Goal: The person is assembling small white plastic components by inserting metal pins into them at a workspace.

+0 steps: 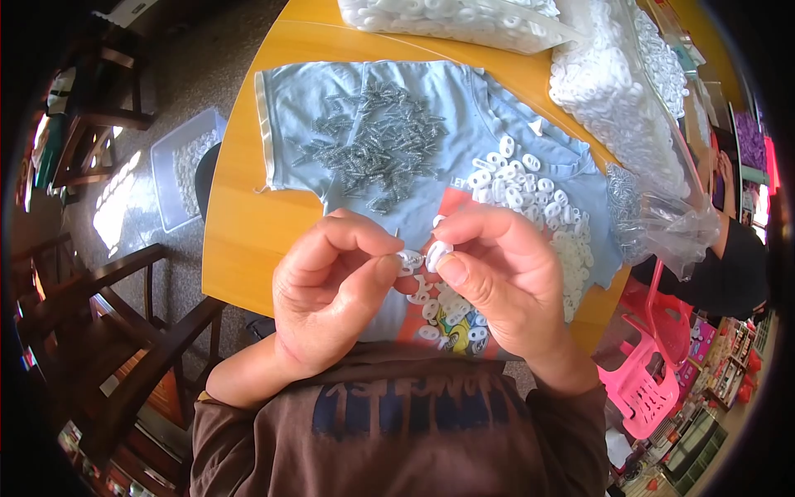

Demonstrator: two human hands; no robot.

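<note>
We've got bare hands, left hand (331, 286) and right hand (497, 277), no rings or gloves, and a brown T-shirt (397, 431) with dark blue print across the chest.

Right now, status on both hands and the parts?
Left hand and right hand pinch a small white washer and screw between fingertips. Screw pile, loose washers on blue cloth. Nothing obstructing.

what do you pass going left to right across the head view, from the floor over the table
wooden chair → clear bin on the floor → pile of screws on the blue shirt → left hand → white washer pinched in the right hand → bag of washers → pink stool
</note>
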